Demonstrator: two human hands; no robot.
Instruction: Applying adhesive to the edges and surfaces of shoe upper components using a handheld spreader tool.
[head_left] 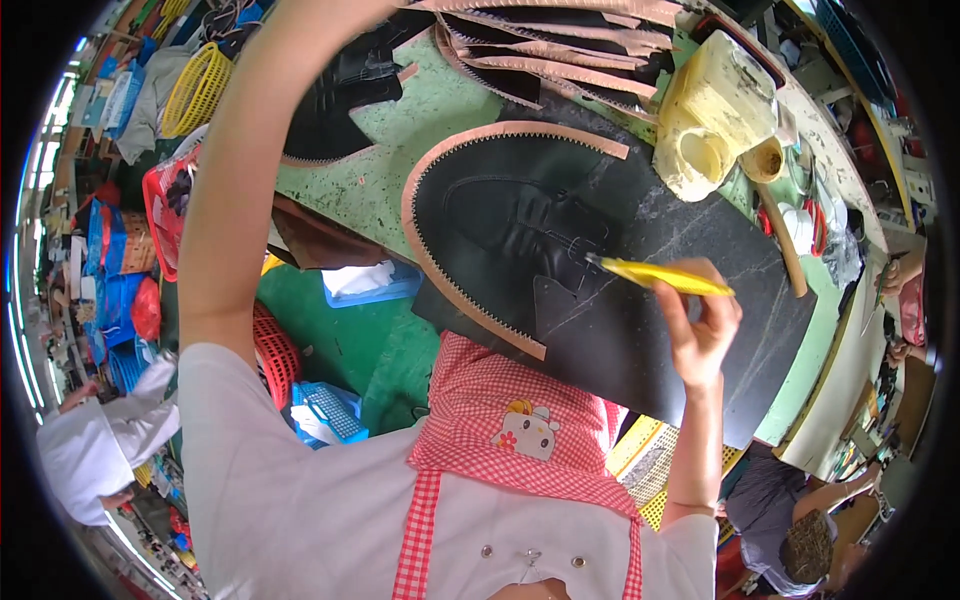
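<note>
My right hand [703,318] is closed round a slim yellow tool [668,277] with a narrow dark tip; its exact kind is unclear. The tip hovers over or touches a black shoe-upper piece [480,215], which has stitched lines and small straps in its middle. A tan band with a toothed inner edge [420,235] curves round its left side. This piece lies on a dark board [700,370]. My left forearm [240,150] stretches up past the top edge, so that hand is out of sight.
Stacked black pieces with tan edges [570,50] lie at the far side, and another black piece [335,110] at far left. A yellowed plastic jug [720,100], a wooden-handled tool [783,240] and red-handled scissors [818,228] stand right. Baskets [275,350] are below left. Other people work at both sides.
</note>
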